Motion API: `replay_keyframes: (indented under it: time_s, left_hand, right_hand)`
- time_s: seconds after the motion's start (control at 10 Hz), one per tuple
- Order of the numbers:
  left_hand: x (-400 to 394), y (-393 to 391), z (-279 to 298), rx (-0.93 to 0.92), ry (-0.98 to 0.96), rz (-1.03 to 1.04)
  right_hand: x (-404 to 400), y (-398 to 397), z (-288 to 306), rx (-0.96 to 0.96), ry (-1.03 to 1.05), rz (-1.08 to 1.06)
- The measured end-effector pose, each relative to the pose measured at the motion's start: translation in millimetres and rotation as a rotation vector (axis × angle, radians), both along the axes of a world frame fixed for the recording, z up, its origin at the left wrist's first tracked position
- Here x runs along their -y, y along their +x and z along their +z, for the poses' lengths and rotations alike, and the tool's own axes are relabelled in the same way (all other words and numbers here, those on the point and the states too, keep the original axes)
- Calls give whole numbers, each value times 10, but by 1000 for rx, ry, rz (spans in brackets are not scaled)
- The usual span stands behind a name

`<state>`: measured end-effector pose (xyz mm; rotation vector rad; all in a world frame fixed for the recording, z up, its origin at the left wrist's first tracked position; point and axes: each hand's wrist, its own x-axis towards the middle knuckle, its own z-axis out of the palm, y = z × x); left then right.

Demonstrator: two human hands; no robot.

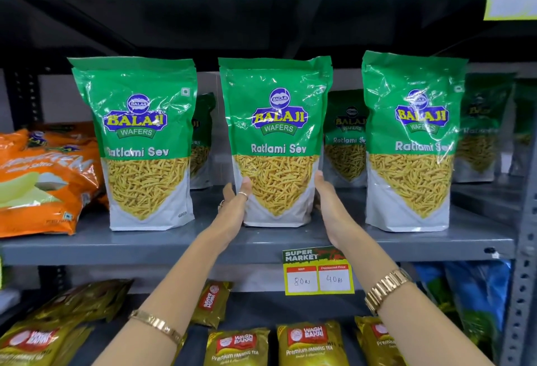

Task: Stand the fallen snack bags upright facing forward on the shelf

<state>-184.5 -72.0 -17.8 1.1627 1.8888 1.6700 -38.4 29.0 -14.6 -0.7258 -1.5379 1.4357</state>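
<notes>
Three green and white Ratlami Sev bags stand upright and face forward along the front of the grey shelf [145, 245]: a left bag [145, 144], a middle bag [276, 139] and a right bag [409, 144]. My left hand [235, 205] lies flat against the lower left side of the middle bag. My right hand [331, 208] lies flat against its lower right side. The fingers of both are straight, and the bag rests on the shelf between the palms. More of the same bags [345, 136] stand in a second row behind.
Orange snack bags [46, 179] lie slumped at the left end of the shelf. A price tag [318, 272] hangs from the shelf edge below my right hand. Gold tea packets [308, 342] fill the lower shelf. A perforated metal upright [523, 249] bounds the right side.
</notes>
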Motion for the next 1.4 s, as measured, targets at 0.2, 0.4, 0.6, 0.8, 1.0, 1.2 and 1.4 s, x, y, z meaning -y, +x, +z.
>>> replay_keyframes:
  time_s: [0.2, 0.4, 0.6, 0.8, 1.0, 1.2, 1.4]
  left_hand:
    - [99, 183, -68, -291, 259, 218]
    - [-66, 973, -265, -623, 553, 122]
    - [-451, 1411, -182, -602, 277, 174]
    - [-756, 1721, -168, -489, -7, -159]
    - [-910, 1731, -87, -470, -42, -113]
    - [-936, 1722, -99, -481, -57, -122]
    - [-869, 1741, -103, -457, 22, -139]
  right_hand:
    - [142, 179, -98, -311, 259, -337]
    - [-98, 940, -24, -415, 816, -999]
    - [-528, 1437, -79, -117, 658, -968]
    - [-613, 1487, -198, 21, 586, -832]
    - [-609, 1521, -227, 109, 641, -774]
    - [-610, 1511, -240, 113, 642, -765]
    - [-557, 1470, -248, 87, 655, -820]
